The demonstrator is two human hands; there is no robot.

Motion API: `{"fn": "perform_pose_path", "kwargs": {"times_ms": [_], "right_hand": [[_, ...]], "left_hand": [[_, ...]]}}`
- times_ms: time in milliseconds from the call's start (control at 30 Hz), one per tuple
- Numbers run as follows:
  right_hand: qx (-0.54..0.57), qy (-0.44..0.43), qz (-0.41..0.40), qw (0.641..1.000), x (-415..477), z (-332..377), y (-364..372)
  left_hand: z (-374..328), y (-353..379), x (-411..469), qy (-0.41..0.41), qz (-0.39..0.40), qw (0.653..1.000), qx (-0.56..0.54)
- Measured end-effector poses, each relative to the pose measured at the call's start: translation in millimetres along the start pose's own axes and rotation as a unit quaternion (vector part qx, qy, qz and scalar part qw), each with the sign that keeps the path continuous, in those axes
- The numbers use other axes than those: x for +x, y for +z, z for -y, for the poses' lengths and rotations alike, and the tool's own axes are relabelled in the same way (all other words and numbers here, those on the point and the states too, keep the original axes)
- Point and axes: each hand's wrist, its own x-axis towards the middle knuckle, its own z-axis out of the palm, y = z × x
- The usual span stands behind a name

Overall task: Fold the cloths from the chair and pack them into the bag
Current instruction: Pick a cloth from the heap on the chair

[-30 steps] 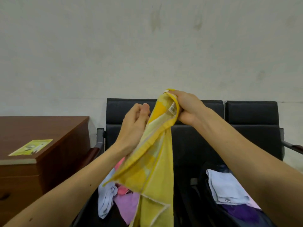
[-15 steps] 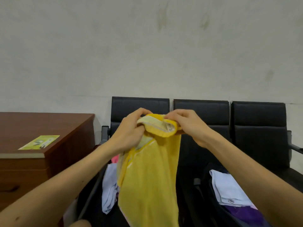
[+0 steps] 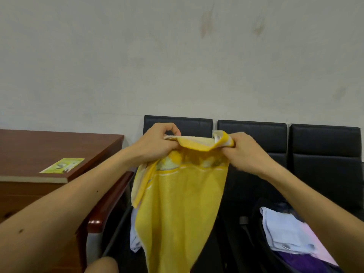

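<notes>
Both hands are up in front of the leftmost chair (image 3: 189, 125), level with its backrest, holding the yellow cloth (image 3: 181, 203) by its top edge.

Left hand (image 3: 155, 144): fingers (image 3: 173, 131) curled, thumb and forefinger clamped on the cloth's left top corner.

Right hand (image 3: 244, 152): fingers (image 3: 234, 139) bunched together, pinching the right top corner. A small white label shows just beside them.

The top edge sags a little between the two grips. The cloth hangs free in front of the leftmost chair and hides most of its seat. Its left side edge is doubled over, with a paler patterned band under the top hem.

A pale cloth (image 3: 135, 233) lies on that chair's seat, peeking out left of the yellow one.

A dark bag (image 3: 255, 229) sits open on the seats right of the leftmost chair. A folded light-blue cloth (image 3: 283, 231) is on top, with a pink cloth (image 3: 323, 251) and a purple cloth (image 3: 303, 263) under it.

A brown desk (image 3: 49, 146) stands left of the leftmost chair, just beside its wooden armrest (image 3: 110, 198). A yellow-green leaflet (image 3: 63, 165) lies flat on the desk.
</notes>
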Motion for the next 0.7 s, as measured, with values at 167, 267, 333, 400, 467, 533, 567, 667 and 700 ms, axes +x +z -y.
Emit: {"fn": "perform_pose_path", "kwargs": {"times_ms": [167, 267, 333, 400, 467, 533, 567, 667, 700], "right_hand": [[-0.137, -0.035, -0.058, 0.988, 4.9, 6.3, -12.1], [0.028, -0.030, -0.046, 0.998, 5.8, 4.2, -16.5], [0.148, 0.004, -0.032, 0.988, 2.9, 1.1, -12.0], [0.224, 0.035, -0.046, 0.973, -1.4, -3.1, -4.9], [0.274, 0.061, -0.078, 0.957, -6.8, -5.4, -2.1], [0.308, 0.077, -0.100, 0.943, -13.6, -10.6, -3.5], [0.321, 0.084, -0.098, 0.938, -19.4, -13.2, -2.3], [0.362, 0.122, -0.064, 0.922, -44.1, -21.5, 9.1], [0.383, 0.144, -0.054, 0.911, -55.7, -26.1, 18.8]], "left_hand": [[-1.6, -11.7, -6.1, -0.010, 0.100, 0.993, 0.062], [10.3, -14.7, -12.2, -0.017, 0.110, 0.985, 0.135], [20.7, -13.3, -20.1, -0.018, 0.110, 0.978, 0.177], [32.1, -9.7, -27.1, -0.005, 0.107, 0.971, 0.214], [47.2, -7.8, -34.6, 0.005, 0.088, 0.962, 0.260], [61.3, -8.1, -45.5, -0.010, 0.047, 0.963, 0.264], [67.0, -7.7, -55.4, -0.040, 0.027, 0.976, 0.214], [78.1, 0.8, -92.9, -0.122, -0.006, 0.992, -0.010], [83.9, 7.6, -107.9, -0.140, -0.013, 0.988, -0.063]]}}
